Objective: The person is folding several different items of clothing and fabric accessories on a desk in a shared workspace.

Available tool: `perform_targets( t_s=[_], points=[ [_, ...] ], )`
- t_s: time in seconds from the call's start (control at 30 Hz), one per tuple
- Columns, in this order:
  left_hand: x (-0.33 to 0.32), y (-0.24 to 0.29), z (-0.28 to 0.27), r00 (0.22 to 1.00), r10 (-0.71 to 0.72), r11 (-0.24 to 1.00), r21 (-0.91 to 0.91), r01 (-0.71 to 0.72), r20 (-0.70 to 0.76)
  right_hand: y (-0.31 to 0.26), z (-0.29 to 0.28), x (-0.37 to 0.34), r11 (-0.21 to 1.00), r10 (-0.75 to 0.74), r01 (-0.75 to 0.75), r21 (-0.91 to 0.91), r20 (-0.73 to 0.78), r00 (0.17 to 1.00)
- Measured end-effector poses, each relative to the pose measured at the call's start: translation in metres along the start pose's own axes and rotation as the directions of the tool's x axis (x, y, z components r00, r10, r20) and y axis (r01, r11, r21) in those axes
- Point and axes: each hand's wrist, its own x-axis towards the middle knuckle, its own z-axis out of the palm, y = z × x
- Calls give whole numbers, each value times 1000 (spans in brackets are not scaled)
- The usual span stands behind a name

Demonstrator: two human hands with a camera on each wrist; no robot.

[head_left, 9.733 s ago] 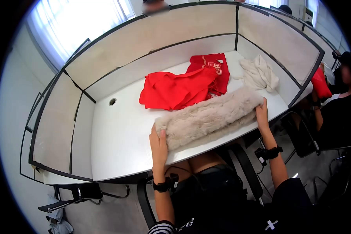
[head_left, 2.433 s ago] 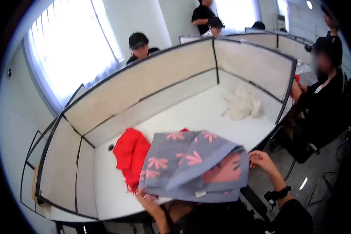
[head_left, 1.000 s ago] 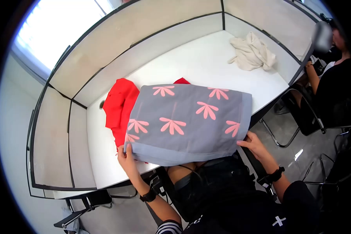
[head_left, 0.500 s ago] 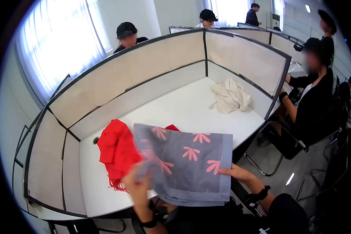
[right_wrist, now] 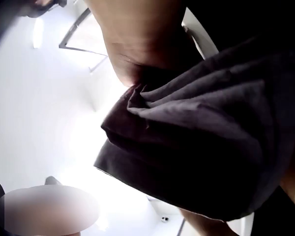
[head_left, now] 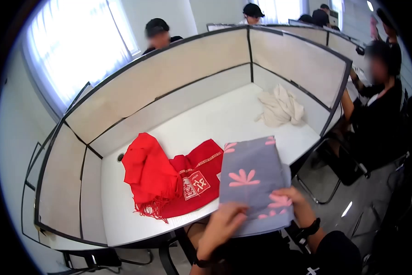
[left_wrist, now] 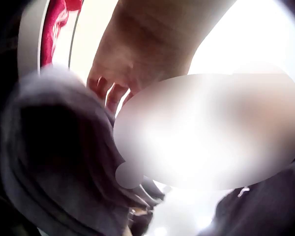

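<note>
A grey scarf (head_left: pixel 245 158) with pink flower shapes, folded into a thick pad, lies over the table's front edge and toward the lap. My right hand (head_left: pixel 295 201) grips its right side, fingers on top; the cloth bunches under that hand in the right wrist view. My left hand (head_left: pixel 222 224), slightly blurred, rests with loosely bent fingers on the near left part of the scarf. In the left wrist view the rounded grey fold (left_wrist: pixel 64 142) sits beside the fingers. Left of the scarf lie a bright red fringed scarf (head_left: pixel 148 160) and a darker red scarf (head_left: pixel 199 172) with white lettering.
A crumpled cream cloth (head_left: pixel 281 105) lies at the back right of the white table (head_left: pixel 206 112). Low partition panels (head_left: pixel 178 78) edge the table at the back and sides. People sit beyond them and to the right; a chair (head_left: pixel 327 176) stands close on the right.
Both hands held a cream furry piece earlier; it is out of view. The grey scarf lay spread wide, then its left part was folded over rightward, uncovering the darker red scarf.
</note>
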Motion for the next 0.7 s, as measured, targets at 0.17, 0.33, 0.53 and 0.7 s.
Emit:
perform_targets(
  t_s=[0.17, 0.33, 0.53, 0.7],
  points=[
    [-1, -79, -44, 880, 64, 839, 503, 209, -471, 13, -56, -70, 531, -843, 758, -377, -144, 519],
    [-8, -87, -44, 878, 79, 847, 496, 190, -472, -47, -132, -135, 532, -395, 846, 17, -879, 267],
    [-2, -89, -38, 854, 126, 778, 585, 231, -504, -103, -262, -105, 137, -626, 632, -763, -561, -541],
    [-3, -94, -38, 854, 118, 781, 578, 235, -506, -243, -271, -36, 231, -834, -248, -941, -60, -548]
  ],
)
